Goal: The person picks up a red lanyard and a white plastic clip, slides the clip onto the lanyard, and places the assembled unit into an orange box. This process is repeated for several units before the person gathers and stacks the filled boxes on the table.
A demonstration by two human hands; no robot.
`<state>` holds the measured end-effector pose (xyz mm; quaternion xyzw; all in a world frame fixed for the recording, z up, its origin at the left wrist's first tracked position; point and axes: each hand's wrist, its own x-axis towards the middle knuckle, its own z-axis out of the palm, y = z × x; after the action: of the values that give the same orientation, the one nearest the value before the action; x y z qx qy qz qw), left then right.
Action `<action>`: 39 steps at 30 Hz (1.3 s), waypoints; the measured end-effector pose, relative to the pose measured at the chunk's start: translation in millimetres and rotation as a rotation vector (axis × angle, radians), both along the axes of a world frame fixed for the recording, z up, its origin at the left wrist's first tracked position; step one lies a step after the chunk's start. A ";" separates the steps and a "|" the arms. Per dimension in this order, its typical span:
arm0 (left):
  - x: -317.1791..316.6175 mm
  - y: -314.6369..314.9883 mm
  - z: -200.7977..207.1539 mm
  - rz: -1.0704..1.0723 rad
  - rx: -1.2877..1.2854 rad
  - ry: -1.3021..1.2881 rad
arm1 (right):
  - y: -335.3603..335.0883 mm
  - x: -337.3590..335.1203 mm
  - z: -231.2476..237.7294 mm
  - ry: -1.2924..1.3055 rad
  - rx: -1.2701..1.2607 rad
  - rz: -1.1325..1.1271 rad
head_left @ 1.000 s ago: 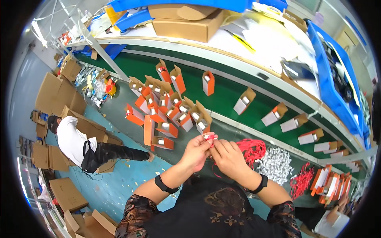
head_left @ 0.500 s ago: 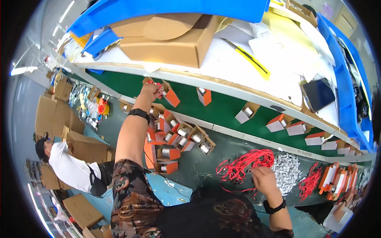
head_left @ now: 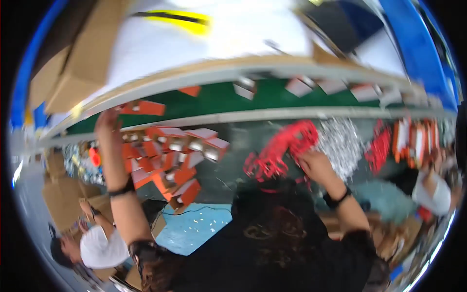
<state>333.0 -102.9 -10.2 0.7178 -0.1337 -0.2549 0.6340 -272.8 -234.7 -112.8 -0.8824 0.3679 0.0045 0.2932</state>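
Observation:
My left hand (head_left: 109, 122) is raised at the belt's near rail on the left, blurred, beside an orange open box (head_left: 142, 108) on the green conveyor belt (head_left: 214, 95). What it holds, if anything, does not show. My right hand (head_left: 317, 166) rests at the right edge of a pile of red cords (head_left: 287, 146), its fingers curled together on some of the strands. Right behind that hand lies a heap of small silvery pieces (head_left: 339, 146). Several orange-and-white boxes (head_left: 168, 158) with silvery round items in them stand crowded near my left forearm.
Beyond the belt, a white shelf (head_left: 243, 39) carries a yellow cutter knife (head_left: 180, 20), a dark phone (head_left: 345, 24) and a cardboard box (head_left: 87, 63). More red cords (head_left: 378, 148) and stacked flat orange-and-white pieces (head_left: 413, 138) lie right. Co-workers sit on both sides (head_left: 103, 246) (head_left: 432, 193).
The view has swung right and down. My left hand has come back from over the belt to its near rail; the red strands it held no longer show. My right hand stays at the cords.

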 end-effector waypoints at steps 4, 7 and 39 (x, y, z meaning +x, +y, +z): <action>-102.7 90.8 48.1 -0.018 -0.269 0.189 | -3.7 -1.7 -76.2 0.077 -0.004 0.054; -234.0 93.9 74.4 -0.277 -0.512 0.407 | 17.4 18.1 -114.2 0.032 0.126 0.079; -423.9 75.1 -17.3 -1.125 -0.242 -0.226 | 74.5 13.1 159.4 -0.676 1.267 0.196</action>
<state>-90.9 -27.8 -27.6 0.4815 -0.5893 -0.4570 0.4605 -259.7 -160.2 46.6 -0.5254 0.1031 -0.0299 0.8441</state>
